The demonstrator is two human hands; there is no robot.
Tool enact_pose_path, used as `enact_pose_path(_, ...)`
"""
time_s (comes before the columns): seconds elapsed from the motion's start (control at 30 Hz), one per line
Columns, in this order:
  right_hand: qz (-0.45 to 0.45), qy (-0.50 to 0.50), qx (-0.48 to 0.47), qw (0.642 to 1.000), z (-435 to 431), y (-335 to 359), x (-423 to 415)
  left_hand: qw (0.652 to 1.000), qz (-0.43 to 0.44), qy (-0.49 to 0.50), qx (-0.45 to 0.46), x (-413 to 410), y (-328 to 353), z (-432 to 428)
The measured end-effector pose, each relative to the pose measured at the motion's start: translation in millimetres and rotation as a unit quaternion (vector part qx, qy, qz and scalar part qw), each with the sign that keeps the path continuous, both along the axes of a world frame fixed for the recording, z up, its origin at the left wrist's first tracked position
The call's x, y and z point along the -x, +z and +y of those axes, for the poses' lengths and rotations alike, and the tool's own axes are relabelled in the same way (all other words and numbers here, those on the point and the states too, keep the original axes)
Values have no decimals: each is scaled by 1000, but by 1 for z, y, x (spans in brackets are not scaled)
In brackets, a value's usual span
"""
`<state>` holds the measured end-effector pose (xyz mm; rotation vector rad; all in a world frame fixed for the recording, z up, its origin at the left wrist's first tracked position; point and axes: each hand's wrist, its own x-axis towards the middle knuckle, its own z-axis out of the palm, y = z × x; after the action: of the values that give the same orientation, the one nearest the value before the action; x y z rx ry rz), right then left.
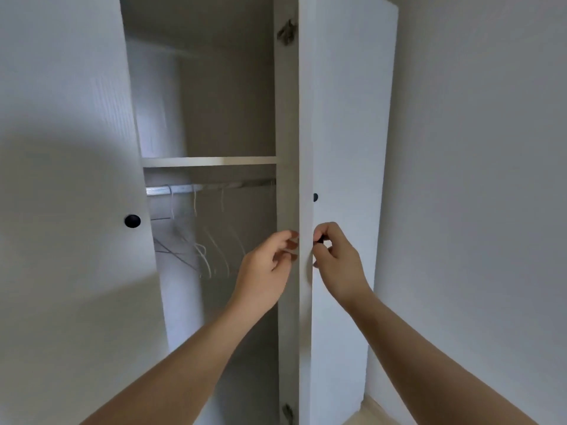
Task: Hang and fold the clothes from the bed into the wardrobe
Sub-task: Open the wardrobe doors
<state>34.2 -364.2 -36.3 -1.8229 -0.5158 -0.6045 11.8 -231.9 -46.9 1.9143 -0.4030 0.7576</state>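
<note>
- Both bare forearms are reaching up and forward from the bottom corners, converging on the front edge of the open door (305, 148) of the wardrobe (227, 102), which is standing directly ahead
- The left hand (267, 265) is sitting on the inner side of that edge, back of the hand facing the camera, fingers (290, 240) curling so their tips are clasping the edge
- The right hand (337, 262) is mirroring it on the outer side, wrist bending inward, thumb and fingers closing tightly in a pinch on a small dark knob (320, 240)
- A second dark knob (315, 197) is showing just above, close to the same edge
- The panels are looking smooth, matt and pale grey-white, with flat square edges; a metal hinge (287, 32) is sitting near the top
- Inside, a flat pale shelf (208, 161) is running across, and a ribbed silvery rail (171, 189) is lying just under it
- Thin hangers (204, 256), some white and some wiry, are hanging from the rail
- The left door (67, 148) is carrying a round black knob (132, 221)
- A plain wall (475, 179) is rising on the right
</note>
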Motion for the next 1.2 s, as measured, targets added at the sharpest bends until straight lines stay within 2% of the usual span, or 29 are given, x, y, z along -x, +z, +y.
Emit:
enact_pose_path(0.27,68,-81,-24,994,-93,3,4,997,54,-46,-1,-11,0,-72)
enact_pose_path(0.47,73,-185,-28,980,-129,-2,3,993,86,-80,-17,-26,-1,-103)
enact_pose_path(0.63,118,-200,-22,972,-149,-6,3,989,89,-108,-56,-32,-9,-104)
enact_pose_path(0.77,63,-265,7,962,-146,-14,2,990,88,-98,-54,-35,-7,-89)
enact_pose_path(0.87,17,-245,36,969,-125,-15,-2,992,78,-75,-68,-36,-5,-68)
enact_pose_path(1.0,32,-175,64,982,-83,-16,-19,993,73,-17,-88,-41,-3,-24)
enact_pose_path(1.1,42,-136,77,987,-37,-16,-37,991,54,76,-99,-46,-3,21)
enact_pose_path(1.2,50,-101,85,990,11,-16,-53,968,12,198,-154,-48,-2,69)
